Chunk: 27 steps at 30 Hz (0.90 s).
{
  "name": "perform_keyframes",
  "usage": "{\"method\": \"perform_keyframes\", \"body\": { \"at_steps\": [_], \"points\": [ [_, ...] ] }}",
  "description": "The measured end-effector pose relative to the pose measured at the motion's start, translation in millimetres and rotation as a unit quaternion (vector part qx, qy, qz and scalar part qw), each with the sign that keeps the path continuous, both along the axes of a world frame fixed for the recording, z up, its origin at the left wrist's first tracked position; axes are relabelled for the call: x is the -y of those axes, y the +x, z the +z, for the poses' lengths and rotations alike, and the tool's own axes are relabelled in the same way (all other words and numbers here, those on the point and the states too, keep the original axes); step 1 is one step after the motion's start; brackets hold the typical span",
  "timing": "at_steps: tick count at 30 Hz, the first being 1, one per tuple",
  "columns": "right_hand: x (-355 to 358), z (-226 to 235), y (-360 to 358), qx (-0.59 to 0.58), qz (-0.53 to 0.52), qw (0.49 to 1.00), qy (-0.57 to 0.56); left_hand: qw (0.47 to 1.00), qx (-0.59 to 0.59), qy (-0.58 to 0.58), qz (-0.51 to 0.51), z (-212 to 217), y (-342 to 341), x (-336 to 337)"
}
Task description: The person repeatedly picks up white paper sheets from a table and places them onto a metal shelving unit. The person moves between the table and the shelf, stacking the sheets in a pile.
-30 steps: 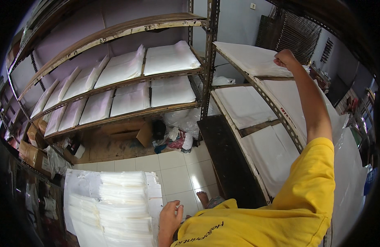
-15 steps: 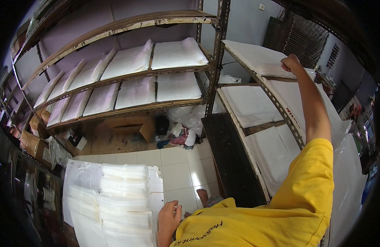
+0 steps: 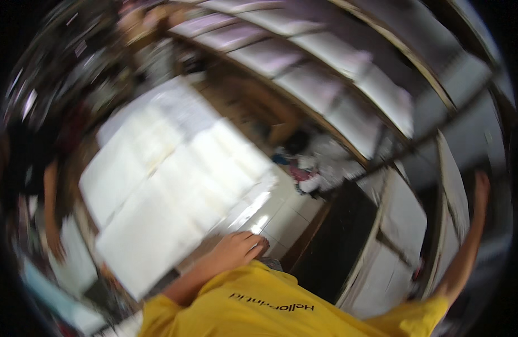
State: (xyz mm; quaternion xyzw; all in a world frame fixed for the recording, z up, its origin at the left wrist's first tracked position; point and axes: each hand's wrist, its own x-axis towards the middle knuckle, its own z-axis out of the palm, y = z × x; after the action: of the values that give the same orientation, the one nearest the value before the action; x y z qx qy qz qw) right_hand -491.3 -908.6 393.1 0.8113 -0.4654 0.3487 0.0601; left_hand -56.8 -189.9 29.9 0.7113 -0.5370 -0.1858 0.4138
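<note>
My left hand (image 3: 243, 247) is in front of my yellow shirt, next to the near corner of a low surface covered with white sheet stacks (image 3: 158, 185). Its fingers are loosely bent and apart, with nothing seen in them. At the far right my right arm reaches out, and my right hand (image 3: 482, 191) is raised beside the right-hand rack. Blur hides its fingers, so whether it touches a sheet there is unclear. White sheets (image 3: 402, 216) lie on the tiers of that rack.
A long shelf rack (image 3: 326, 118) with white sheet stacks crosses the upper part. A black panel (image 3: 340, 236) stands beside the right rack. Plastic bags and cloths (image 3: 315, 168) lie on the floor. At the left is another person's arm (image 3: 51, 208).
The view has swung leftward and tilted, with strong blur. The sheet-covered surface now sits nearer the middle, and another person shows at the left. My right arm is lower, at the right edge.
</note>
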Motion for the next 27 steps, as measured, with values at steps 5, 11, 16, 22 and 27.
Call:
{"method": "perform_keyframes", "body": {
  "at_steps": [5,11,16,22,27],
  "points": [
    [-105,-8,222,-0.032,0.194,0.969,0.149,0.997,0.042,-0.009,0.064,-6,-19,-14],
    [-247,-173,354,-0.022,0.406,0.906,0.121,0.975,0.003,-0.069,0.212,0,-21,-57],
    [-289,-471,359,0.372,0.171,0.701,0.584,0.925,0.002,-0.016,0.381,5,-22,-109],
    [-423,-730,204,-0.323,0.193,0.627,0.682,0.88,0.039,0.062,0.47,-15,-21,-159],
    [-472,-705,206,-0.388,0.269,0.612,0.634,0.896,0.044,0.094,0.433,-25,-15,-157]
  ]
}}
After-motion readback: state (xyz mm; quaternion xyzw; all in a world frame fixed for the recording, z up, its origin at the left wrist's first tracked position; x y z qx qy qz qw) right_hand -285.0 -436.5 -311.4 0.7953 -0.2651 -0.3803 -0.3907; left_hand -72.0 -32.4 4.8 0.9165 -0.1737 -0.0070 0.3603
